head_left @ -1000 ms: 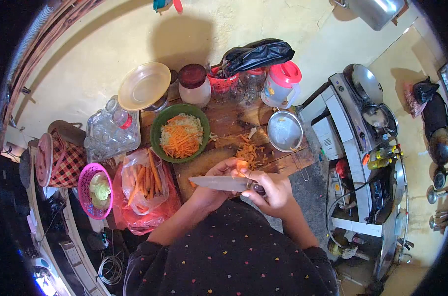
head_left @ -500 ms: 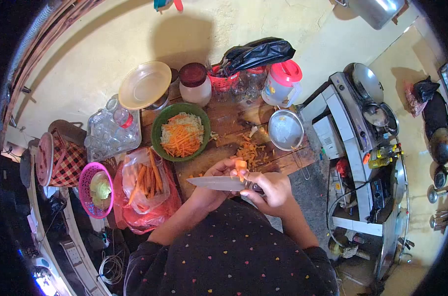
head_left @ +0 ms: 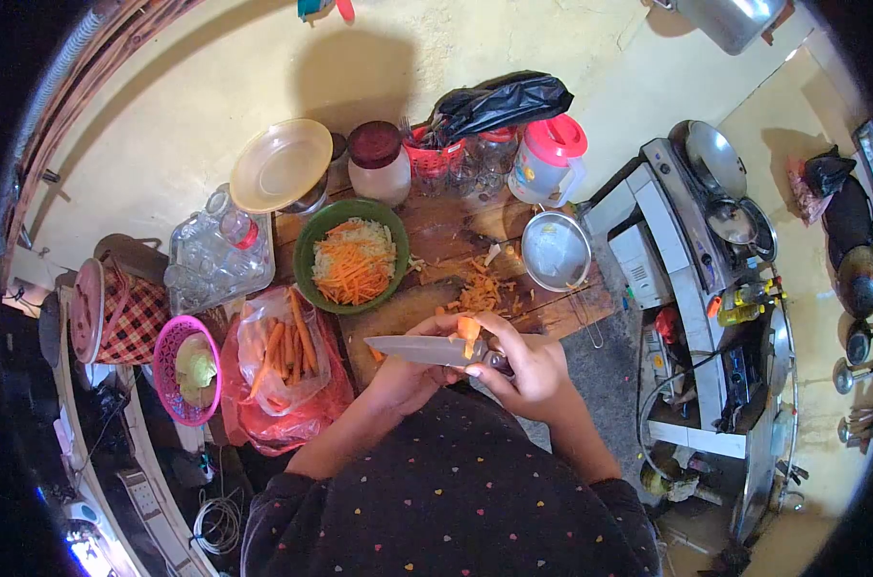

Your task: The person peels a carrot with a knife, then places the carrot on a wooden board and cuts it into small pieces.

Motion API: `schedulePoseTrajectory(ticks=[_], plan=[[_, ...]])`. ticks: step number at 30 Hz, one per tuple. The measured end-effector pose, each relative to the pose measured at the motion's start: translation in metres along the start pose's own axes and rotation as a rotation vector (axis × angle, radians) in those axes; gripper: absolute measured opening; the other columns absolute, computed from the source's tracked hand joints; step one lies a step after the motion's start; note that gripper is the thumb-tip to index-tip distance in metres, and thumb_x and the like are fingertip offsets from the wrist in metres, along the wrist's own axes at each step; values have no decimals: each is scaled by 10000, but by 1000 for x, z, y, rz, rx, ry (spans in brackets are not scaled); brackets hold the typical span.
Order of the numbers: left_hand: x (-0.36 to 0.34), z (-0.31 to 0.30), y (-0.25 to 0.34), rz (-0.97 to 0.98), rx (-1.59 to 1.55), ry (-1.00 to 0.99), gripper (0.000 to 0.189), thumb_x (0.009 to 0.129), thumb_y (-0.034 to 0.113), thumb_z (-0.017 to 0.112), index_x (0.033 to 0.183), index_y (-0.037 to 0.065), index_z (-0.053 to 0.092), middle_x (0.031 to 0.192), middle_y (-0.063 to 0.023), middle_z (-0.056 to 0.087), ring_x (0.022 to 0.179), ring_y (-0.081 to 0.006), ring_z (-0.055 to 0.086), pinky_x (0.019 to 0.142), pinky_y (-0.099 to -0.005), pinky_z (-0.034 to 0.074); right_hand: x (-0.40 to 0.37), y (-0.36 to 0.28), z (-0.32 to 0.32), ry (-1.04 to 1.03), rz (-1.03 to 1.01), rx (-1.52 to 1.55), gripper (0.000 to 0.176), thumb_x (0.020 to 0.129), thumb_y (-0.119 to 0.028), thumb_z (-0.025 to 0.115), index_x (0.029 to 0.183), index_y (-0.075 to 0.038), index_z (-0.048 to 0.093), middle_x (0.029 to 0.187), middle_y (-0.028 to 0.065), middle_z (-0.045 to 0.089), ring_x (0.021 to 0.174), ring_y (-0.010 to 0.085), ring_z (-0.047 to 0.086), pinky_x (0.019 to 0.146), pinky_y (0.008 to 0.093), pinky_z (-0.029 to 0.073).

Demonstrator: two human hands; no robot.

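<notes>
My right hand (head_left: 533, 377) is closed on the handle of a kitchen knife (head_left: 412, 349), its blade pointing left across my left hand (head_left: 410, 383). A short orange carrot piece (head_left: 468, 331) shows at the fingertips, beside the blade. The left fingers, partly hidden behind the knife, are closed around this piece. Beyond my hands, carrot peelings (head_left: 483, 291) lie scattered on the wooden table. A green bowl (head_left: 305, 279) holds shredded carrot (head_left: 357, 273) and a paler shredded vegetable. Several whole carrots (head_left: 287, 346) rest in a clear plastic bag over a red one at left.
A metal strainer (head_left: 557, 252) lies at the table's right. Behind stand a pink-lidded pitcher (head_left: 549, 159), a dark-lidded jar (head_left: 377, 165) and a beige basin (head_left: 281, 165). A pink basket (head_left: 158, 375) holds cabbage. At far right is a stove (head_left: 686, 216).
The carrot piece and the fingers around it have shifted slightly down and turned against the knife. My right index finger has risen around the piece.
</notes>
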State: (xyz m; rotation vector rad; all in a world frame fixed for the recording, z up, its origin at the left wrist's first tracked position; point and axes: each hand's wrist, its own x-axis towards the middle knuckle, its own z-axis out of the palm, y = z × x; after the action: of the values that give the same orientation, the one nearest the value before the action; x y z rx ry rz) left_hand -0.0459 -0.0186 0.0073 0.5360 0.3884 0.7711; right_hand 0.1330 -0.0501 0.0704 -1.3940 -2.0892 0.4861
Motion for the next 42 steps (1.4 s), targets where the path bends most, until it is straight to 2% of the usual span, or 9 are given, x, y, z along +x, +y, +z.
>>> schedulePoseTrajectory(ticks=[8,12,15,18,19,22,25,28,42], plan=[[-4,-6,-9,-25,-97,-81,449,825,229,632,1190,34,457,963,-39,581,784,-100,560,658,-213,460,-3,6,0,35,-51,-23,430,768,-286,650,1150,-128,533,643,84,589,559,266,597,499,361,457],[-10,12,-6,-79,-63,88,371,864,203,581,1176,36,473,990,-56,587,796,-125,587,649,-223,471,-6,9,-2,41,-32,-36,359,766,-210,654,1087,-76,565,789,116,641,649,242,635,561,320,476],[-6,14,-4,-88,-92,61,330,886,189,546,1174,44,478,1011,-69,589,797,-137,601,641,-223,477,-3,14,6,195,83,103,349,822,-268,601,1124,-105,536,737,133,626,595,272,614,534,353,470],[-5,14,-5,-85,-141,58,316,897,193,530,1176,56,479,1022,-73,590,795,-138,604,642,-219,480,-1,18,8,256,480,150,349,851,-258,568,1149,-88,502,756,135,633,608,262,619,559,334,466],[-3,12,-5,-78,-160,68,311,899,196,527,1175,60,480,1023,-73,590,796,-138,604,645,-219,482,-4,27,9,220,482,158,400,861,-266,556,1204,-87,457,754,128,633,614,253,617,574,322,458],[1,7,-8,-58,-179,80,303,899,214,529,1161,69,489,1025,-65,589,794,-135,603,656,-220,486,-3,36,16,340,169,184,462,848,-271,571,1251,-97,426,744,127,629,621,243,622,568,326,454],[4,2,-12,-39,-201,43,308,891,225,545,1155,74,494,1015,-50,591,805,-129,598,672,-228,491,-8,10,-9,-41,282,311,533,817,-272,614,1279,-99,412,725,124,621,632,260,630,569,343,463],[4,10,-12,-32,-159,157,309,876,218,572,1143,75,509,1002,-30,590,826,-120,588,692,-242,495,-9,6,-6,-24,43,273,588,781,-273,654,1287,-99,410,692,118,604,614,281,621,557,360,466],[4,12,-11,27,-67,217,258,849,143,603,1093,73,557,1001,-31,596,883,-131,586,762,-282,496,-11,-4,-15,-69,5,69,682,723,-266,694,1289,-34,391,678,107,600,596,280,614,535,340,472]])
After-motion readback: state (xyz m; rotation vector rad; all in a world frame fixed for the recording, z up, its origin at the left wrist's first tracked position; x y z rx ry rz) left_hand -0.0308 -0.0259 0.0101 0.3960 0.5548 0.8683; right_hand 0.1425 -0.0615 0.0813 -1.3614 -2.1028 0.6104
